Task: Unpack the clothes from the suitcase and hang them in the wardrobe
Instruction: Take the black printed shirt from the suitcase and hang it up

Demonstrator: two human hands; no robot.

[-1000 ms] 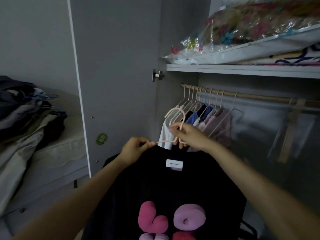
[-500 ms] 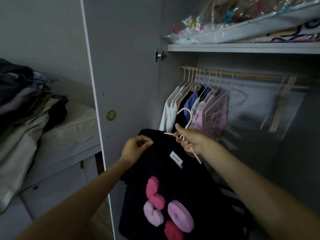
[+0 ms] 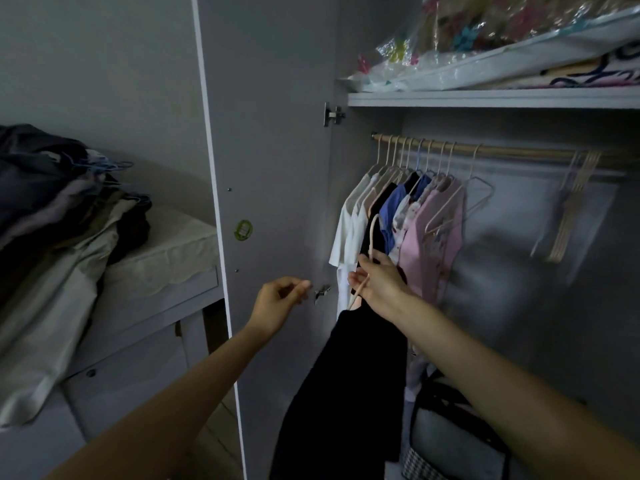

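My right hand [image 3: 379,282] grips a pale pink hanger [image 3: 371,237] by its neck. A black T-shirt [image 3: 346,393] hangs from that hanger, turned edge-on, in front of the open wardrobe. My left hand [image 3: 278,303] is off the shirt, fingers curled with nothing in them, in front of the wardrobe door [image 3: 270,168]. The wooden rail [image 3: 519,154] carries several hung garments [image 3: 408,216] at its left end. Bare hangers [image 3: 571,202] dangle further right on the rail.
A pile of clothes [image 3: 55,209] with blue hangers lies on a bed at the left. A shelf [image 3: 485,98] above the rail holds plastic-wrapped bedding. A dark bag [image 3: 450,438] stands on the wardrobe floor. Rail space is free between the pink garment and the bare hangers.
My left hand let go of the shirt's shoulder. The shirt swung from facing me to edge-on, hanging from the hanger in my right hand, which moved towards the rail.
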